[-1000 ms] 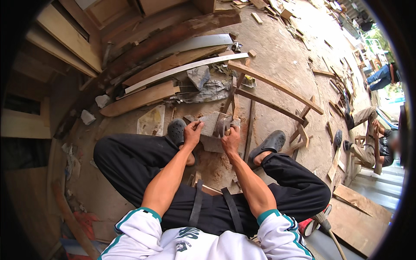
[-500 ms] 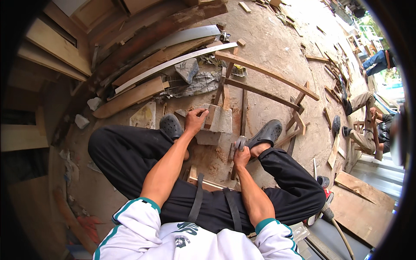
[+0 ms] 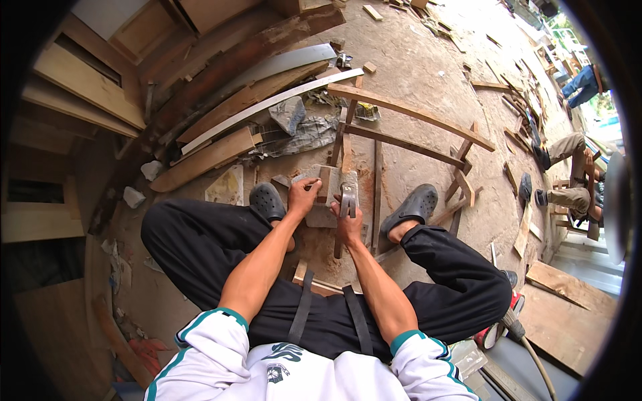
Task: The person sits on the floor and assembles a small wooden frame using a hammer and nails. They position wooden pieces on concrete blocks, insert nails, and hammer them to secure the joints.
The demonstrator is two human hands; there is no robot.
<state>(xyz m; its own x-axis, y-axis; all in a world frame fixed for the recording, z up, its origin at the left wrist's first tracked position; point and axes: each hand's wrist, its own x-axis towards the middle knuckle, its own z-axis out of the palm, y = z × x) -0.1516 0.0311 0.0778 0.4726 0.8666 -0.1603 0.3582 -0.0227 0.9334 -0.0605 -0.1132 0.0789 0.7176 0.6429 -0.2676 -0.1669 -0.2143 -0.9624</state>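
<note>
My left hand (image 3: 304, 197) is closed in a pinch at the left side of a small brown wood piece (image 3: 324, 185). What its fingertips hold, if anything, is too small to make out. That wood rests on a pale block (image 3: 319, 218) between my feet. My right hand (image 3: 348, 227) grips a hammer (image 3: 348, 202), its metal head above the fist and its handle pointing down toward me. The hammer head is at the right part of the block, just right of the wood piece. Beyond the block lies a wooden frame (image 3: 408, 144) of long rails and short crosspieces.
Boards (image 3: 204, 159) and a white strip (image 3: 271, 110) are stacked at the left, beside a grey stone (image 3: 288, 115). A power tool with a cord (image 3: 513, 326) lies by my right knee. Another person (image 3: 572, 174) sits at the far right among wood scraps.
My right hand has moved left and up with the hammer, from beside my right foot to the block. My left hand has shifted slightly, still pinched near the wood.
</note>
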